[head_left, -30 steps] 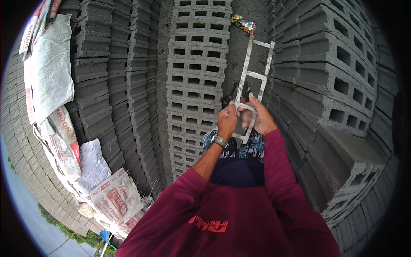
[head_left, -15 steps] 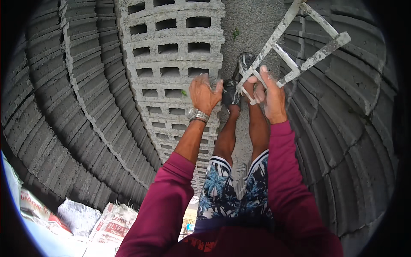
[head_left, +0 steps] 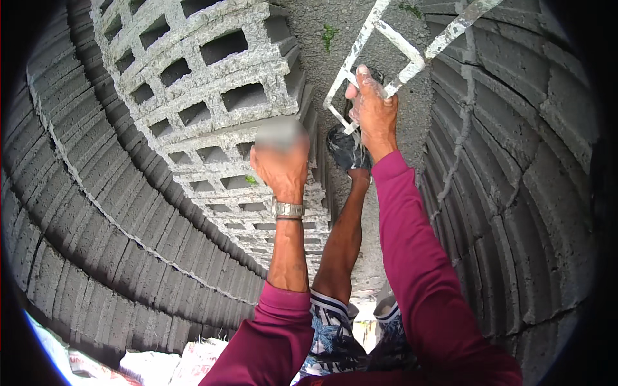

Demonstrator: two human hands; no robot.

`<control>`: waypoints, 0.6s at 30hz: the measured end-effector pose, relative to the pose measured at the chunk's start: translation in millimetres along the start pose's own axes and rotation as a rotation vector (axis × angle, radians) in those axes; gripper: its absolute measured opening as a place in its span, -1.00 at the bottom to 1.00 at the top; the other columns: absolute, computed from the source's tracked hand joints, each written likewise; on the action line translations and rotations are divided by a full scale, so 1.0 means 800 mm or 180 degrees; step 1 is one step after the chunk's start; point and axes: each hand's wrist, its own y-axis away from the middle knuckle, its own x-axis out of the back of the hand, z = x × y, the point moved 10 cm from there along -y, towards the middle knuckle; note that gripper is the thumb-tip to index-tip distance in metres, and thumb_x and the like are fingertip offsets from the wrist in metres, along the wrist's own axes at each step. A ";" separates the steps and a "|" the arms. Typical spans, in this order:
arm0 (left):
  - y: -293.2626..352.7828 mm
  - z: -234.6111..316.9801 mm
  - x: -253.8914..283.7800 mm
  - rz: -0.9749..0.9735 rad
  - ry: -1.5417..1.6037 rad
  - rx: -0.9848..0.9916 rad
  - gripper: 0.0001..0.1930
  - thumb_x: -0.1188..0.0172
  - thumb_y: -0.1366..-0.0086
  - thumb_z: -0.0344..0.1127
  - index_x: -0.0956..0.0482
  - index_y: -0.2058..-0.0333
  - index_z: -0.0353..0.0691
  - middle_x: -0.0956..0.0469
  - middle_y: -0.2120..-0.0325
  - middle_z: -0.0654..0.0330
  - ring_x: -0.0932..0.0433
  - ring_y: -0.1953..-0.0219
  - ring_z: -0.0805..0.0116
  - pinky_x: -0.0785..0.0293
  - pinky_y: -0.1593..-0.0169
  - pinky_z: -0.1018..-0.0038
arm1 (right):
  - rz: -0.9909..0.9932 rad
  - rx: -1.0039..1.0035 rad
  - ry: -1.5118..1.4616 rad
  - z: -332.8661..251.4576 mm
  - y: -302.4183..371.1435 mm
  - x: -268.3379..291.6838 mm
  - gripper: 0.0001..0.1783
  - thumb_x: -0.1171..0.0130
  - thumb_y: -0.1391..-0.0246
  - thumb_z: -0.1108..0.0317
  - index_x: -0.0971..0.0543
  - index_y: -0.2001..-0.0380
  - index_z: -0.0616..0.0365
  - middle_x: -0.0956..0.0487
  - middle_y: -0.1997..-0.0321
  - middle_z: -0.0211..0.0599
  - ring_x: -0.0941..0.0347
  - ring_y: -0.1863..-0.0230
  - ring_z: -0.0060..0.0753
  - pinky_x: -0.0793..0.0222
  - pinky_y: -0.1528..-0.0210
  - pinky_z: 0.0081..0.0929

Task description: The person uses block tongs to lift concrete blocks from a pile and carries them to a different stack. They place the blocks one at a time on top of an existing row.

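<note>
My right hand is closed around the narrow end of a white, paint-flaked metal frame, made of flat bars with crosspieces. The frame stretches up and to the right, held above the walkway. My left hand, with a metal-band watch at its wrist, is against or just above the right side of a long stack of grey hollow concrete blocks. A blur covers its fingers, so their grip cannot be made out. The blocks show rows of rectangular holes, and the upper ones sit at a different angle from those below.
Tall rows of ridged grey concrete blocks rise on the left, with more on the right. My shoe stands on the narrow gritty walkway between stacks. Pale printed sacks lie at the lower left.
My view has shifted forward along the block stack. My left hand has moved left and lower in view; my right hand and the metal frame have shifted left and up.
</note>
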 end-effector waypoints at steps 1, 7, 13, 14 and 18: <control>0.007 0.001 0.009 -0.0311 0.0250 0.0166 -0.44 -0.54 0.10 -0.04 -0.35 0.75 -0.32 -0.41 0.66 0.05 -0.40 0.49 0.14 -0.28 0.09 0.22 | 0.0015 0.0048 0.0026 0.004 -0.010 0.010 -0.62 -0.27 -0.17 0.04 -0.57 0.54 0.10 -0.35 0.66 -0.59 -0.13 0.73 -0.71 -0.05 0.69 -0.62; 0.015 -0.013 0.050 -0.0767 0.0639 0.0204 -0.44 -0.54 -0.01 -0.13 -0.22 0.67 -0.18 -0.25 0.68 0.35 -0.15 0.59 0.51 -0.12 0.56 0.46 | -0.0096 0.0663 0.0486 -0.038 -0.003 -0.007 -0.46 -0.13 -0.23 -0.02 -0.57 0.62 0.24 -0.47 0.66 -0.41 -0.31 0.60 -0.52 -0.26 0.45 -0.44; 0.008 -0.012 0.065 -0.0703 0.0561 0.0198 -0.38 -0.56 -0.01 -0.08 -0.17 0.68 -0.18 -0.19 0.63 0.35 -0.12 0.56 0.48 -0.12 0.52 0.45 | -0.0171 0.0832 0.0215 -0.105 0.014 -0.028 -0.60 -0.23 -0.20 0.04 -0.63 0.49 0.19 -0.45 0.65 -0.51 -0.25 0.66 -0.69 -0.18 0.61 -0.59; 0.009 -0.006 0.062 -0.0701 0.0563 0.0165 -0.37 -0.56 0.00 -0.08 -0.16 0.68 -0.18 -0.18 0.64 0.35 -0.11 0.55 0.48 -0.12 0.52 0.44 | -0.0279 0.0819 0.0244 -0.084 0.005 -0.031 -0.59 -0.23 -0.20 0.03 -0.63 0.48 0.19 -0.46 0.65 -0.50 -0.27 0.65 -0.69 -0.20 0.61 -0.59; 0.012 0.004 0.045 -0.0701 0.0713 0.0076 -0.35 -0.57 0.02 -0.11 -0.15 0.73 -0.24 -0.19 0.64 0.26 -0.13 0.54 0.38 -0.15 0.43 0.35 | -0.0222 0.0259 0.1024 -0.005 -0.037 -0.022 -0.51 -0.15 -0.20 0.02 -0.60 0.61 0.23 -0.58 0.61 -0.31 -0.45 0.53 -0.43 -0.37 0.32 -0.38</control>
